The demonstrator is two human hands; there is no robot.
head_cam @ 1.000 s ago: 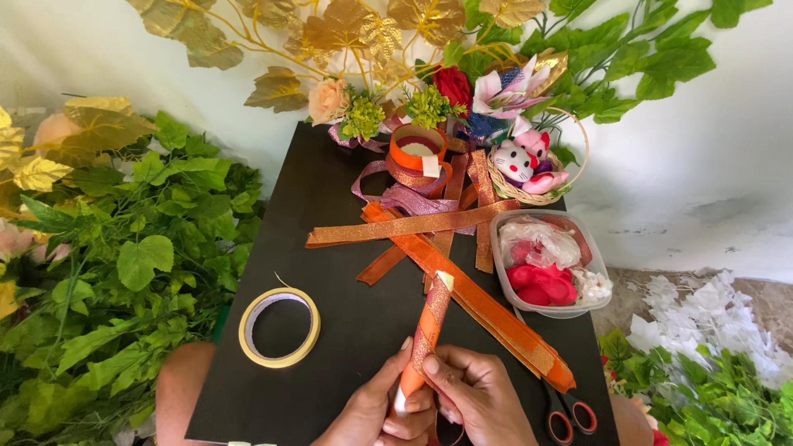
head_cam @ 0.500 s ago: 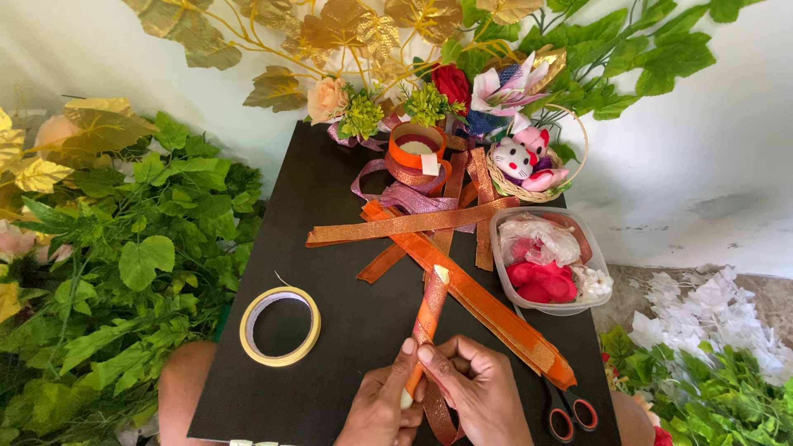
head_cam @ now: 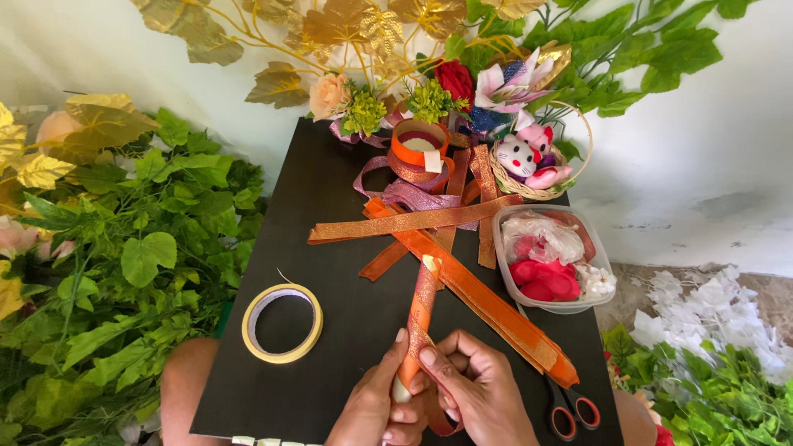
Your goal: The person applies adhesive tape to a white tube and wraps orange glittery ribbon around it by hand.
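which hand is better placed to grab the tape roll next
Left. The left hand lies nearer the tape roll, on its side of the board; the right hand pinches the orange ribbon on the stick.

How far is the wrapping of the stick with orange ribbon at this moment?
Done: the stick is covered with orange ribbon from the hands up to near its pale tip. In hand: the left hand holds the lower end, and the right hand presses the ribbon there. Left: the tip is bare, a ribbon tail hangs below, and the scissors and tape roll lie unused.
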